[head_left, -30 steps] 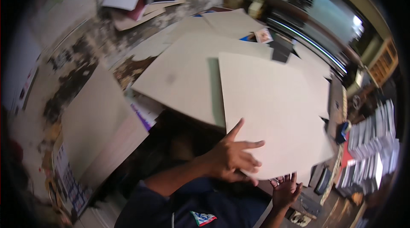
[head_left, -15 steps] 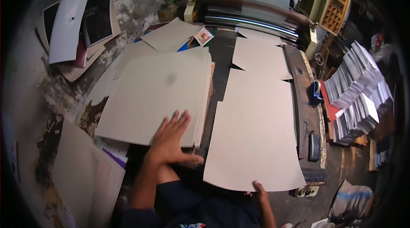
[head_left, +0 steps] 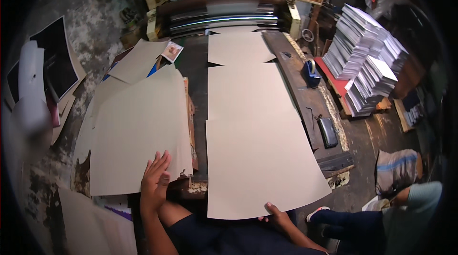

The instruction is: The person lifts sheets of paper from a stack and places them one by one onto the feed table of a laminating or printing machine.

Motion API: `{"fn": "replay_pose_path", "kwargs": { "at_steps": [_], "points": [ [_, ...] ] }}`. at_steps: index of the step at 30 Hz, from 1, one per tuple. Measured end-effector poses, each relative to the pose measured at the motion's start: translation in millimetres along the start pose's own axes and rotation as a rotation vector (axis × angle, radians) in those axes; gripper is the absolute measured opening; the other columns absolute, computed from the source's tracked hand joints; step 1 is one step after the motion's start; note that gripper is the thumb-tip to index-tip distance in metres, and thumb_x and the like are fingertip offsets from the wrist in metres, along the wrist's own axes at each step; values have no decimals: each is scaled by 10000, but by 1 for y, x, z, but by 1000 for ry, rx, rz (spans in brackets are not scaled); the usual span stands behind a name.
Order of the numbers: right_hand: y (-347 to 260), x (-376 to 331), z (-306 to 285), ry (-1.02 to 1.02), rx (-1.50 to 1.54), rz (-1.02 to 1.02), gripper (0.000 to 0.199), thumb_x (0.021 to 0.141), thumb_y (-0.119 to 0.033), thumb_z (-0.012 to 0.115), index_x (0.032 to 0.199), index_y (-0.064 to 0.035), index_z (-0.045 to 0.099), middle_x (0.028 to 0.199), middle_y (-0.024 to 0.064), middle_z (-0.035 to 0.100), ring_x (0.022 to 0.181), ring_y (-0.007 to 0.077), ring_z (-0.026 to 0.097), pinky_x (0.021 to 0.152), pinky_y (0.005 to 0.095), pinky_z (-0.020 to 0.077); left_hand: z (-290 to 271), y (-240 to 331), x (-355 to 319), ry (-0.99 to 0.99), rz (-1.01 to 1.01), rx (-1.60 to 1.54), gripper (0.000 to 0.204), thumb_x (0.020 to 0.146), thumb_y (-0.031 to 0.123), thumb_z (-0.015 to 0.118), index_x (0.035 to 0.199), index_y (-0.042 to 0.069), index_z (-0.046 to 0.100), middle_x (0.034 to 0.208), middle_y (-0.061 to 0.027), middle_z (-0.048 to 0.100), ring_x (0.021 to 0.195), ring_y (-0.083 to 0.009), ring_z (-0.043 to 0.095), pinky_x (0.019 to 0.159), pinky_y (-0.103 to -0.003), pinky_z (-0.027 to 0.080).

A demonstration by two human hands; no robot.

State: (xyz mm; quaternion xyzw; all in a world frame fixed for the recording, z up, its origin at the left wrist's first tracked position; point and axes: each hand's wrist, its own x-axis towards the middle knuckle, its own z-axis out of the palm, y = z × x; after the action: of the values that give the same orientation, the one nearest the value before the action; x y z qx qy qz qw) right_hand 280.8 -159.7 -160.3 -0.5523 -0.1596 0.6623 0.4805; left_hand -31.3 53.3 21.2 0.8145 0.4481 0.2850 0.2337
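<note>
My right hand (head_left: 275, 217) grips the near edge of a large beige cardboard sheet (head_left: 257, 159), thumb on top and fingers underneath. The sheet lies on the machine's dark feed table, its far edge meeting another beige sheet (head_left: 245, 85) that leads toward the rollers (head_left: 222, 20). To the left is a stack of similar cardboard sheets (head_left: 138, 126). My left hand (head_left: 156, 178) is at the near right part of that stack, fingers extended and nothing held; whether it presses on the top sheet I cannot tell.
On the table's right ledge are a blue tape dispenser (head_left: 311, 73) and a dark case (head_left: 327, 132). Tall paper stacks (head_left: 355, 45) stand beyond it. Another person's sleeve (head_left: 420, 207) shows at lower right, near a pale sack (head_left: 396, 166). More boards (head_left: 95, 221) lean at lower left.
My view has swung right, so the scene sits further left, and another person shows at lower right. My left hand has drawn back toward the stack's near edge. The right hand keeps its grip.
</note>
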Motion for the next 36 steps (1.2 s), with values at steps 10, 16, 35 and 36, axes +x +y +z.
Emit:
{"fn": "replay_pose_path", "kwargs": {
  "at_steps": [10,16,35,36],
  "points": [
    [18,-14,3,-13,73,-39,398,1005,-343,455,1105,31,547,908,151,661,738,202,651,591,272,457,17,-6,3,242,-256,-295,696,1044,489,227,1163,-62,637,1242,-175,633,1329,-303,450,1122,-387,276],
    [3,3,3,4,179,-113,412,1013,-338,444,1094,50,554,853,147,657,724,209,637,608,281,462,23,-17,3,268,-277,-259,653,1054,450,248,1181,-69,625,1214,-171,643,1268,-289,506,1096,-379,320],
    [-2,71,47,276,450,-360,568,979,-328,523,1443,-71,320,1205,150,594,811,165,615,735,334,543,37,11,-9,369,-196,70,543,1051,389,348,1139,-54,650,1153,-194,671,1215,-358,556,1042,-395,389],
    [1,72,55,271,448,-361,568,979,-328,523,1443,-71,320,1205,150,594,811,165,615,735,334,543,38,11,-10,387,-195,89,518,1047,374,371,1130,-52,654,1152,-194,671,1221,-362,552,1036,-400,396]
  ]
}}
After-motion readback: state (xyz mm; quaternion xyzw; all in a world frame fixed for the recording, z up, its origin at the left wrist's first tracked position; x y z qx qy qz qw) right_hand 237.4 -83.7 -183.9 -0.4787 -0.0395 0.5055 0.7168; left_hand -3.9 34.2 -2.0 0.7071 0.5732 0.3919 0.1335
